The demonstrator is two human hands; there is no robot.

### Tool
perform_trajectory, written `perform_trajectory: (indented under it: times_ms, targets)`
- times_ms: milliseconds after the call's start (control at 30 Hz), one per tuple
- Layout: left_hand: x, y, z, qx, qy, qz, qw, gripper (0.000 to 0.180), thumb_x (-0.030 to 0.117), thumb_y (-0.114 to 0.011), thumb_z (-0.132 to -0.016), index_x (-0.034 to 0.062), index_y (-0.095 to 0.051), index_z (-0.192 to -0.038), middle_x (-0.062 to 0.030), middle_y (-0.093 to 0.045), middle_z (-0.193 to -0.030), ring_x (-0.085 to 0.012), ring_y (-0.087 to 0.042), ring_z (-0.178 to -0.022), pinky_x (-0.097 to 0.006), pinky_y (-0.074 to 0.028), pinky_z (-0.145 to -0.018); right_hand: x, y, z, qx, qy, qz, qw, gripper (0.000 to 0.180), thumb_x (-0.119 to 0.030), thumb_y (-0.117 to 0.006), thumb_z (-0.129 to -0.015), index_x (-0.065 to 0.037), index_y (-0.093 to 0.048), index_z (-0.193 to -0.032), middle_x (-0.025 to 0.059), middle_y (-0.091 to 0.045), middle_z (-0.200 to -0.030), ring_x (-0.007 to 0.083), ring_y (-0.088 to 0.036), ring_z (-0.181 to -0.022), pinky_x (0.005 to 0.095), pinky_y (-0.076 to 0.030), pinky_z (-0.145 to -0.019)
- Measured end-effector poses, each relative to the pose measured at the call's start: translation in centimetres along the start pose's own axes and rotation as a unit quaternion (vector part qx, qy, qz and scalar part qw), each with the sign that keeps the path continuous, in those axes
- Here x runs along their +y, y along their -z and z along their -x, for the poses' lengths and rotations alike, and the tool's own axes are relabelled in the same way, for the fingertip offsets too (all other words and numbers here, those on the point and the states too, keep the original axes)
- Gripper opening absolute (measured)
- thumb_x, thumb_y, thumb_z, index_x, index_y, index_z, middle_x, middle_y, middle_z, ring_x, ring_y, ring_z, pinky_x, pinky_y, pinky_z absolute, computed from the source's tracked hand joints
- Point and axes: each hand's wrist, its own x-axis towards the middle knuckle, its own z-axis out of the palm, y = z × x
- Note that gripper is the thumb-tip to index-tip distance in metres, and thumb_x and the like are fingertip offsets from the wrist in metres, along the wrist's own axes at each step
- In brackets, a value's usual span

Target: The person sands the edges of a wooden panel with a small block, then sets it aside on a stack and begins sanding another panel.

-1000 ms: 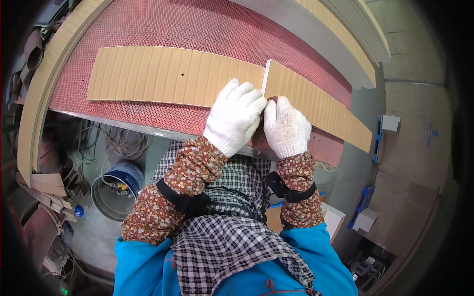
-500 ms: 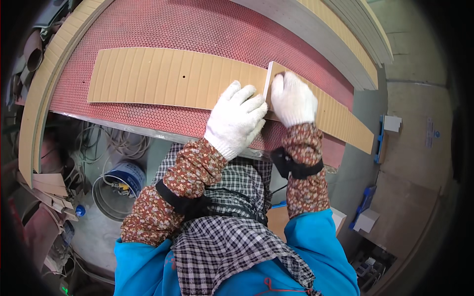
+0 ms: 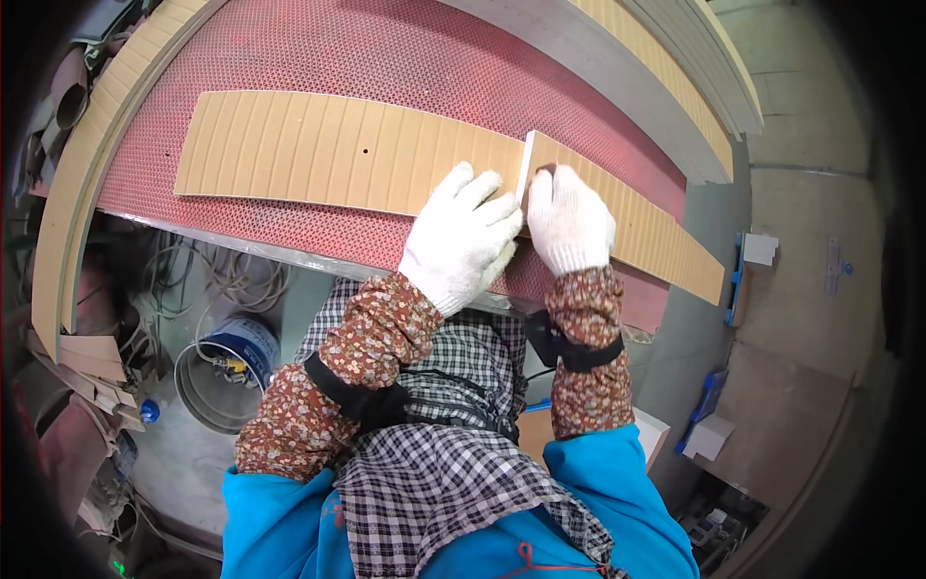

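Note:
A long, slightly curved tan board (image 3: 299, 145) with cross grooves and a small dark hole lies on the red, mesh-patterned table top (image 3: 280, 48). Toward its right part, a tan piece with a white end edge (image 3: 526, 164) rises above its surface; my right hand hides much of this piece. My left hand (image 3: 463, 232), in a white knit glove, rests over the board's near edge, fingers stretched and slightly spread. Just right of the white edge, my right hand (image 3: 569, 217), also gloved, is closed. Something dark shows at its fingertips, too small to name.
Stacked curved boards (image 3: 666, 87) stand at the far right of the table, and more (image 3: 63, 251) along its left side. Below the table's near edge are a blue and grey bucket (image 3: 227, 376) and coiled hoses (image 3: 241, 275). White boxes (image 3: 709, 436) sit at right.
My right hand has moved slightly toward me. The white-edged piece sits a little nearer too. My left hand stays almost in place, and the view has shifted slightly.

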Motion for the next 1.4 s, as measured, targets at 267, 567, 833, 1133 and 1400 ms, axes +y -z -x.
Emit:
perform_trajectory:
  times_ms: [267, 567, 833, 1133, 1400]
  targets:
    - [0.3, 0.0, -0.2, 0.006, -0.006, 0.002, 1.000, 0.032, 0.017, -0.080, -0.078, 0.0052, -0.069, -0.106, -0.0063, -0.066, -0.115, -0.0289, -0.057, -0.121, -0.051, -0.041, -0.113, -0.2, 0.9, -4.4, 0.036, 0.012, 0.013, 0.999, 0.049, -0.042, -0.040, -0.104, -0.004, -0.070, -0.112, 0.0270, -0.074, -0.110, 0.0434, -0.073, -0.105, 0.0545, -0.055, -0.095]
    - [0.2, 0.2, -0.2, -0.008, -0.010, -0.003, 1.000, 0.033, 0.017, -0.080, -0.077, 0.0054, -0.069, -0.107, -0.0053, -0.065, -0.114, -0.0281, -0.056, -0.119, -0.049, -0.041, -0.111, 1.4, -1.2, -0.9, 0.018, 0.039, 0.015, 0.999, 0.047, -0.040, -0.039, -0.105, -0.005, -0.068, -0.114, 0.0267, -0.075, -0.103, 0.0428, -0.074, -0.098, 0.0528, -0.057, -0.091]
    - [0.3, 0.2, -0.3, -0.004, -0.012, 0.005, 1.000, 0.033, 0.018, -0.080, -0.078, 0.0060, -0.069, -0.107, -0.0053, -0.066, -0.116, -0.0282, -0.057, -0.121, -0.049, -0.041, -0.112, 0.4, 0.6, -4.1, 0.049, 0.022, 0.002, 0.999, 0.050, -0.041, -0.039, -0.104, -0.002, -0.069, -0.114, 0.0284, -0.074, -0.106, 0.0442, -0.073, -0.102, 0.0543, -0.055, -0.094]
    - [0.2, 0.2, -0.2, -0.010, -0.008, 0.002, 1.000, 0.033, 0.017, -0.079, -0.079, 0.0061, -0.070, -0.109, -0.0052, -0.067, -0.116, -0.0275, -0.058, -0.121, -0.049, -0.042, -0.112, 0.4, -0.2, -0.3, 0.007, -0.006, -0.005, 1.000, 0.050, -0.041, -0.037, -0.106, -0.003, -0.068, -0.115, 0.0269, -0.075, -0.103, 0.0425, -0.074, -0.098, 0.0531, -0.056, -0.092]
    - [0.0, 0.0, -0.2, 0.010, -0.013, -0.003, 1.000, 0.033, 0.016, -0.078, -0.079, 0.0058, -0.070, -0.108, -0.0044, -0.067, -0.114, -0.0275, -0.058, -0.121, -0.048, -0.042, -0.112, 1.3, -1.1, 5.5, 0.046, 0.037, -0.025, 0.998, 0.036, -0.036, -0.049, -0.105, -0.006, -0.069, -0.106, 0.0235, -0.075, -0.083, 0.0445, -0.074, -0.078, 0.0523, -0.059, -0.074]
